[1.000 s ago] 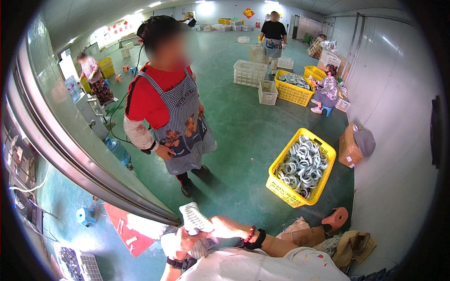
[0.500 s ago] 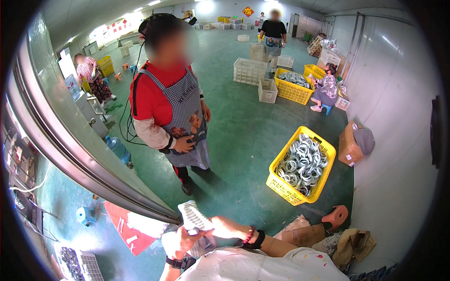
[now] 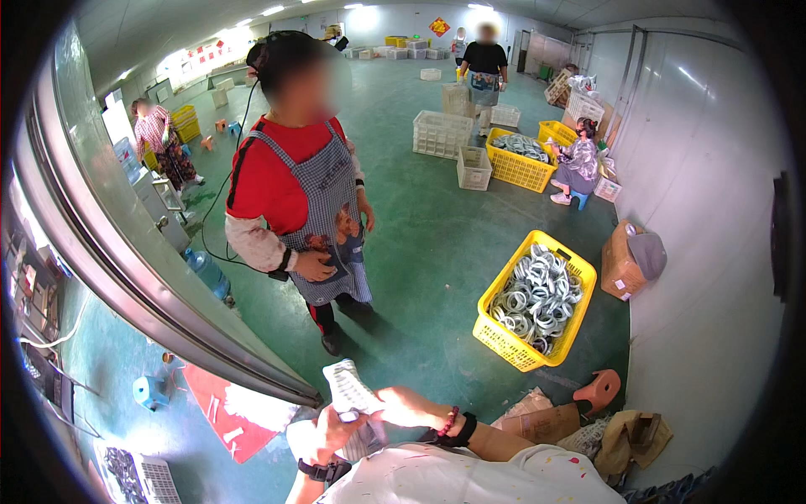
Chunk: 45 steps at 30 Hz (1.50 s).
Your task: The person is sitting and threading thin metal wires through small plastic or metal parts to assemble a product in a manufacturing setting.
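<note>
Basket (image 3: 502,340), yellow, heaped with grey rings (image 3: 540,290).
We pinch striped cloth (image 3: 346,386) between left hand (image 3: 331,435) and right hand (image 3: 398,406), long axis pointing away, slightly left.

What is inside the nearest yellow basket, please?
Grey ring-shaped pieces lie heaped in the yellow basket; whatever lies under the top layer, and the basket's floor, is covered.

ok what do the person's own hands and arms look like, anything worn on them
The left hand and right hand wear no gloves. On the left is a black band, perhaps a watch; on the right, a red beaded bracelet and a black strap. No sleeve shows on the right forearm.
</note>
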{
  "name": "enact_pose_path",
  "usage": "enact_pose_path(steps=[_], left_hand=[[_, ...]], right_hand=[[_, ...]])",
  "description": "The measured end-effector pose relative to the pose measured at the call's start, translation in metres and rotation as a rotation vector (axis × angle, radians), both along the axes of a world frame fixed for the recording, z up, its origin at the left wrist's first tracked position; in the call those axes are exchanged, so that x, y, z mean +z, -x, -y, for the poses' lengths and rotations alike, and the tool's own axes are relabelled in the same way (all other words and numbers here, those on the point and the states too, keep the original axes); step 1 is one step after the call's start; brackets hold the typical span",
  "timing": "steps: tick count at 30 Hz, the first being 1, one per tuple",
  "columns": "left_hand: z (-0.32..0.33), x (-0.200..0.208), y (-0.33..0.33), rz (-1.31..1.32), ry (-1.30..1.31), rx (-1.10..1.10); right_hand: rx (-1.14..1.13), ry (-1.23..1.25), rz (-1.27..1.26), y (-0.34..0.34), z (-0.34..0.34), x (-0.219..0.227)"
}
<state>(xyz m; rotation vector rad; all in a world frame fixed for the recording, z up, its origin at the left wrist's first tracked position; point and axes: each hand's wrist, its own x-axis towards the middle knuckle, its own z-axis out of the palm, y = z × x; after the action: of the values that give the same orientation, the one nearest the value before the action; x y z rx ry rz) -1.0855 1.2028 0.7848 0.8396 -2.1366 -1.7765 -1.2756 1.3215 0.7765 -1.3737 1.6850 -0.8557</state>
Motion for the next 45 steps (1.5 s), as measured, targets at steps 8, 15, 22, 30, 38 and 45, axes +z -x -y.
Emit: enact_pose_path(steps=[8,15,22,30,38,45], left_hand=[[0.000,0.003,0.001,-0.037,-0.100,-0.018],[-0.001,0.013,0.009,0.029,-0.117,-0.017],[-0.005,0.006,-0.009,-0.098,-0.154,0.027],[0.008,-0.022,-0.064,-0.172,-0.148,-0.011],[0.004,-0.018,-0.150,-0.236,-0.233,0.303],[-0.014,-0.039,-0.218,-0.132,-0.178,0.550]], right_hand=[[-0.001,0.033,-0.017,0.004,-0.001,0.019],[-0.007,-0.090,0.149,0.011,-0.002,0.028],[0.126,-0.188,0.073,0.003,0.011,0.034],[0.080,-0.286,0.012,-0.038,0.039,0.012],[0.188,-0.046,-0.010,-0.122,0.088,0.022],[0.443,-0.131,0.096,-0.168,0.116,0.000]])
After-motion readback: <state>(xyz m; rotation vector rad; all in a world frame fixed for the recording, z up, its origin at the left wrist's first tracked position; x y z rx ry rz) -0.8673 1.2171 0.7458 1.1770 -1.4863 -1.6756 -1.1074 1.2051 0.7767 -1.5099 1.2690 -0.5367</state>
